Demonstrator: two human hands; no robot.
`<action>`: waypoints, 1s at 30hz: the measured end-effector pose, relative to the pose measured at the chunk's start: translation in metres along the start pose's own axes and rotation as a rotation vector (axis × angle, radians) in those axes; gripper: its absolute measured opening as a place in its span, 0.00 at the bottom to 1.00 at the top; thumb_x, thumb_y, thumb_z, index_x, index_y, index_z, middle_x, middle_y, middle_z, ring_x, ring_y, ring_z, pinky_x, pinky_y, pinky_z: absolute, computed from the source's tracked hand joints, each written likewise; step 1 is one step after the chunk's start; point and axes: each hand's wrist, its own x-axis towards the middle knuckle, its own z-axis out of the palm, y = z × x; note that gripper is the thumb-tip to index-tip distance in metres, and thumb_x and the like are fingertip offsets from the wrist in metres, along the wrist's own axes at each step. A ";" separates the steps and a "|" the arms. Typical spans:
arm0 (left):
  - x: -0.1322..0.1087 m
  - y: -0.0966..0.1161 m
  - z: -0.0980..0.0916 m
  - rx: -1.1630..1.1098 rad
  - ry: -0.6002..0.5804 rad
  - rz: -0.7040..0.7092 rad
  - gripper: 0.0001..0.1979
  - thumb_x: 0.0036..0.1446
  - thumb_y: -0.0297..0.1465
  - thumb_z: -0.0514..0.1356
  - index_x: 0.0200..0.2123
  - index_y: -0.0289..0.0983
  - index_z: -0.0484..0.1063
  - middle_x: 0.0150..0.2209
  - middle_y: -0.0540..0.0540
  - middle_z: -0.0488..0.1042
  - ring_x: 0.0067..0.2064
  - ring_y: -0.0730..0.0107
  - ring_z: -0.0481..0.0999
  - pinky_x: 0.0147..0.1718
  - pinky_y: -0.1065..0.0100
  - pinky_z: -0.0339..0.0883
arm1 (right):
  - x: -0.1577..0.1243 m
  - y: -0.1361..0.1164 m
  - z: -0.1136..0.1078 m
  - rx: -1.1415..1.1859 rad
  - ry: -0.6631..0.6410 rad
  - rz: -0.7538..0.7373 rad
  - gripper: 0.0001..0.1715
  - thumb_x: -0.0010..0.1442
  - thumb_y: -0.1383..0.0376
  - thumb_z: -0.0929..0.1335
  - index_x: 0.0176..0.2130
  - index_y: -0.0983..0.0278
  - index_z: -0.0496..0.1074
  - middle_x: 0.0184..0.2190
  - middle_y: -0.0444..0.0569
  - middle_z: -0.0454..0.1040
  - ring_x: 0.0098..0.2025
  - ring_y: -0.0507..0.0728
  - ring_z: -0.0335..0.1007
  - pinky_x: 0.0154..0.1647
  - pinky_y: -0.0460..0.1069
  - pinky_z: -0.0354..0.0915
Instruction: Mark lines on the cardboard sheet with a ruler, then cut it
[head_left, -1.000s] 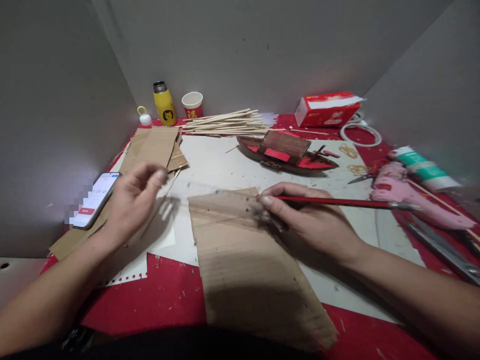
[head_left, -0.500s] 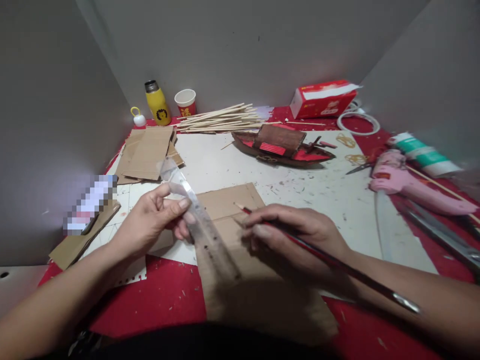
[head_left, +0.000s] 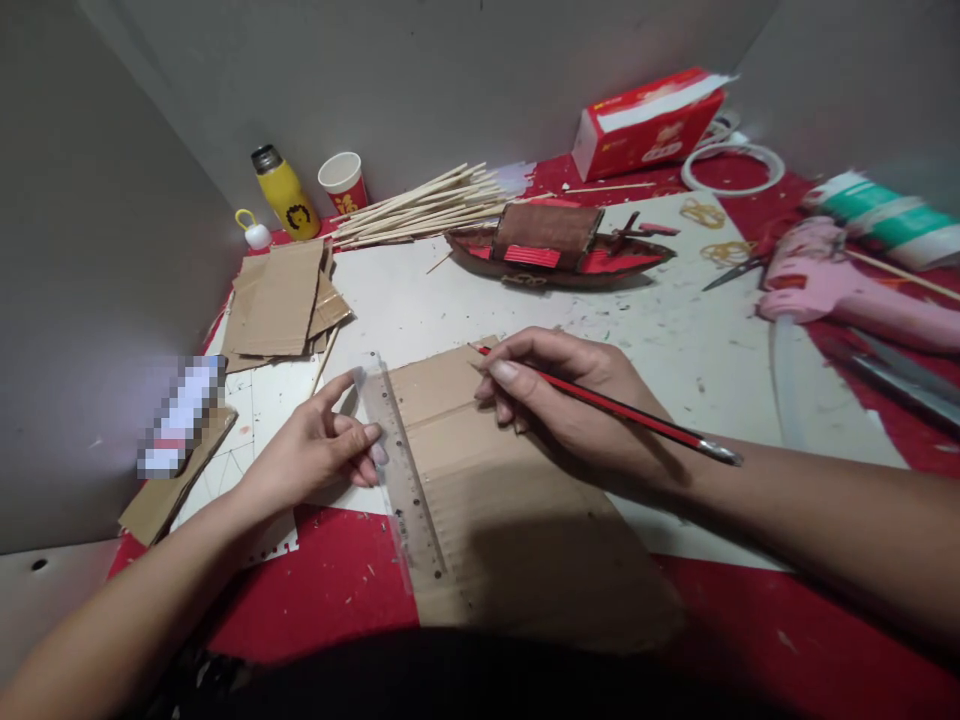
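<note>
Between the thumb and fingers of my left hand (head_left: 326, 440) is the edge of a clear plastic ruler (head_left: 409, 480). The ruler lies along the left side of a brown cardboard sheet (head_left: 510, 500), running toward me. My right hand (head_left: 574, 395) grips a red and black pencil (head_left: 622, 407) in a writing hold. The pencil's sharpened tip points left, over the far part of the cardboard; whether it touches the surface I cannot tell. Past my hands sits a brown and red model boat (head_left: 555, 250) on white paper.
Cardboard pieces (head_left: 274, 300) and a phone (head_left: 180, 420) lie left. Along the back are a yellow bottle (head_left: 289, 200), paper cup (head_left: 343, 182), wooden sticks (head_left: 420, 212) and tissue pack (head_left: 652, 125). Scissors (head_left: 731, 272), a pink glue gun (head_left: 806, 275) and a tape ring (head_left: 735, 170) are right.
My left hand has lowered the ruler from a tilted, raised position onto the cardboard's left edge. The pencil stays in my right hand, which has shifted slightly. The camera view has tilted.
</note>
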 end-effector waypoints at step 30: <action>-0.004 -0.033 -0.002 1.231 -0.057 0.718 0.44 0.63 0.45 0.59 0.71 0.34 0.41 0.72 0.25 0.45 0.73 0.37 0.43 0.67 0.39 0.49 | 0.001 0.006 -0.002 -0.069 -0.011 -0.039 0.09 0.62 0.58 0.71 0.36 0.61 0.74 0.29 0.46 0.78 0.25 0.49 0.70 0.28 0.46 0.70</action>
